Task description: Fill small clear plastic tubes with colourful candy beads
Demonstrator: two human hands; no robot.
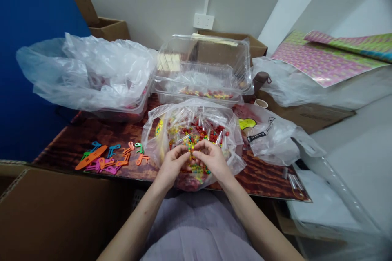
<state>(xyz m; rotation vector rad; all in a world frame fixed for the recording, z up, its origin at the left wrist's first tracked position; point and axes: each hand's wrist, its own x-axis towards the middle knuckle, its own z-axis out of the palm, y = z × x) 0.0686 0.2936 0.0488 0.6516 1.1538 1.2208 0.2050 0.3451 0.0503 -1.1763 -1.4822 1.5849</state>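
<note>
A clear plastic bag (153, 130) stands open on the table, filled with small red, yellow and green pieces (211, 133) and transparent tubes (200, 115). Over its front half, my left hand (174, 162) and my right hand (212, 160) meet nearly tip to tip. Thumb and forefinger are pinched together on each hand. Whatever lies between the fingertips is too small to make out against the coloured pieces behind. To the left of the bag lie several orange, pink, blue and green plastic clips (123, 159) and an orange flat piece (91, 158).
A clear lidded box (235, 98) with coloured pieces stands behind the bag. Plastic sheeting (107, 69) covers a tub at left. A printed plastic bag (272, 142), paper cup (261, 104) and loose tubes (294, 181) are at right. A cardboard box (61, 212) is front left.
</note>
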